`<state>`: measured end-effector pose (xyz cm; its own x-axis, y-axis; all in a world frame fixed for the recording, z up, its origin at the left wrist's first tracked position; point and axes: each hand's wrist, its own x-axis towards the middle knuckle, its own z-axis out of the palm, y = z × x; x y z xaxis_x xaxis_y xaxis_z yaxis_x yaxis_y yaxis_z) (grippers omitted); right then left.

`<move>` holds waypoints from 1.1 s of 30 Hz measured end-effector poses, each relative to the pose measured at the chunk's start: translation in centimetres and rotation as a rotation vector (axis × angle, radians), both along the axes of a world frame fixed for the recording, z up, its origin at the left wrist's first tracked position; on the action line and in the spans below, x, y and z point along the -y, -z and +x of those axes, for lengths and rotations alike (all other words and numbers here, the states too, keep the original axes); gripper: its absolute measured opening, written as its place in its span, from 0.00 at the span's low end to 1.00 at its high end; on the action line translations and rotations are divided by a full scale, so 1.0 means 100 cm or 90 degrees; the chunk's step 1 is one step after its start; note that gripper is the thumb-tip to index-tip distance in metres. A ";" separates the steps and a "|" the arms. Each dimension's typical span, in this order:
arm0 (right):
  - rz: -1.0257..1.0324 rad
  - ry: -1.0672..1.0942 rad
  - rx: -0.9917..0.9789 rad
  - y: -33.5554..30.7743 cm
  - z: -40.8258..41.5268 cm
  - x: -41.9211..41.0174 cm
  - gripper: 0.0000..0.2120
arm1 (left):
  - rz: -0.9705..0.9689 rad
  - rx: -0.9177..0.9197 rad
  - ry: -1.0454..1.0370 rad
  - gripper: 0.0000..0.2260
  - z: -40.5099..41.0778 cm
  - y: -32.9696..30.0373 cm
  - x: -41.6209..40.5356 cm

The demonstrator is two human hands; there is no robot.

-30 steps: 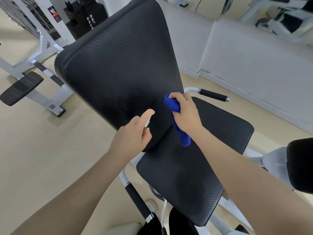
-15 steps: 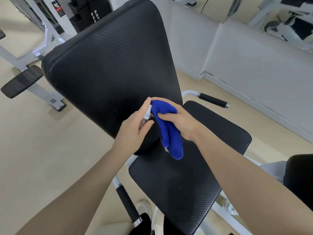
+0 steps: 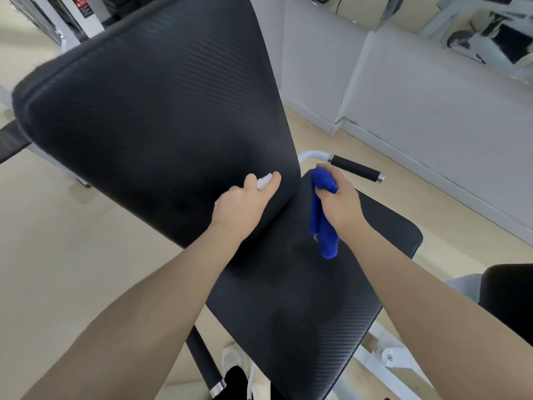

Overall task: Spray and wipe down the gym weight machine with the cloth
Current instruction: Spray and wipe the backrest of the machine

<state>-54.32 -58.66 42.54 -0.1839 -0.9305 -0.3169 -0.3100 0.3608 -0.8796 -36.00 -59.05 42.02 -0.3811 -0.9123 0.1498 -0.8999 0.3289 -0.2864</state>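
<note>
Over the black seat (image 3: 302, 307), right hand (image 3: 339, 204) grips blue cloth (image 3: 323, 226).

The left hand (image 3: 238, 207) lies on the backrest (image 3: 161, 111) — the right hand (image 3: 339, 202), beside it, holds the cloth (image 3: 321, 220) above the seat pad (image 3: 302, 298). A handle (image 3: 356, 168) sits behind the right hand.

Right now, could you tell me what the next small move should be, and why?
Probably press the spray: the left hand holds a small white sprayer close against the black backrest pad, nozzle toward it, while the right hand holds the blue cloth bunched and hanging beside the pad, above the seat pad, not yet wiping.
</note>
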 end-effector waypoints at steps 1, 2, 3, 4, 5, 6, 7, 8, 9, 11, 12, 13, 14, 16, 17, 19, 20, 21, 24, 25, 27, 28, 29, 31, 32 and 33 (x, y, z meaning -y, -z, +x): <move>-0.005 0.020 0.005 0.004 -0.005 0.003 0.21 | 0.012 0.011 -0.017 0.34 -0.005 0.005 0.005; -0.007 0.036 0.006 0.008 -0.009 0.005 0.21 | 0.023 0.026 -0.031 0.35 -0.009 0.011 0.008; -0.009 0.048 0.006 0.012 -0.012 0.007 0.21 | 0.037 0.040 -0.044 0.35 -0.014 0.017 0.008; -0.009 0.054 0.005 0.015 -0.015 0.007 0.22 | 0.062 0.047 -0.059 0.35 -0.018 0.021 0.006; -0.008 0.055 0.006 0.018 -0.017 0.006 0.22 | 0.077 0.045 -0.069 0.34 -0.021 0.024 0.003; -0.008 0.051 0.009 0.020 -0.018 0.004 0.22 | 0.084 0.040 -0.077 0.33 -0.023 0.027 0.001; -0.008 0.047 0.012 0.023 -0.019 0.003 0.21 | 0.086 0.038 -0.085 0.31 -0.023 0.030 -0.001; -0.008 0.042 0.015 0.024 -0.019 0.001 0.21 | 0.081 0.036 -0.088 0.30 -0.022 0.032 -0.003; -0.005 0.038 0.014 0.025 -0.019 -0.001 0.21 | 0.068 0.027 -0.081 0.29 -0.020 0.033 -0.005; 0.003 0.028 0.009 0.025 -0.016 -0.003 0.21 | 0.047 0.018 -0.057 0.27 -0.014 0.034 -0.012; 0.007 0.019 0.006 0.025 -0.014 -0.004 0.21 | 0.045 0.027 -0.061 0.26 -0.009 0.033 -0.018; 0.011 0.009 0.005 0.025 -0.010 -0.004 0.21 | 0.051 0.034 -0.078 0.26 -0.001 0.033 -0.027; 0.015 0.002 0.004 0.024 -0.006 -0.005 0.21 | 0.058 0.031 -0.099 0.27 0.009 0.033 -0.038; 0.021 -0.008 0.009 0.026 0.003 -0.006 0.21 | 0.069 -0.013 -0.117 0.31 0.032 0.037 -0.056; 0.024 -0.014 0.011 0.028 0.009 -0.007 0.22 | 0.072 -0.019 -0.119 0.32 0.041 0.037 -0.063; 0.027 -0.030 0.012 0.032 0.020 -0.008 0.22 | 0.042 0.024 -0.123 0.30 0.051 0.034 -0.069; 0.026 -0.039 0.013 0.033 0.026 -0.009 0.22 | 0.021 0.052 -0.129 0.29 0.052 0.033 -0.068; 0.024 -0.046 0.012 0.035 0.032 -0.010 0.22 | 0.001 0.074 -0.139 0.28 0.052 0.033 -0.066; 0.016 -0.061 0.001 0.038 0.044 -0.011 0.22 | -0.032 0.121 -0.143 0.29 0.053 0.029 -0.058; 0.012 -0.064 -0.004 0.039 0.046 -0.010 0.23 | -0.031 0.130 -0.136 0.30 0.056 0.027 -0.058; 0.008 -0.062 -0.009 0.041 0.049 -0.010 0.23 | -0.024 0.118 -0.116 0.30 0.060 0.026 -0.061; 0.009 -0.059 -0.011 0.042 0.049 -0.009 0.23 | -0.019 0.097 -0.107 0.29 0.061 0.026 -0.063; 0.012 -0.056 -0.014 0.043 0.050 -0.008 0.23 | -0.009 0.069 -0.099 0.27 0.061 0.025 -0.065; 0.016 -0.052 -0.028 0.044 0.049 -0.007 0.24 | 0.018 -0.007 -0.073 0.26 0.058 0.022 -0.067; 0.016 -0.053 -0.039 0.045 0.048 -0.007 0.24 | 0.028 -0.036 -0.061 0.27 0.056 0.020 -0.068; 0.014 -0.059 -0.053 0.046 0.047 -0.007 0.24 | 0.035 -0.061 -0.049 0.28 0.053 0.018 -0.070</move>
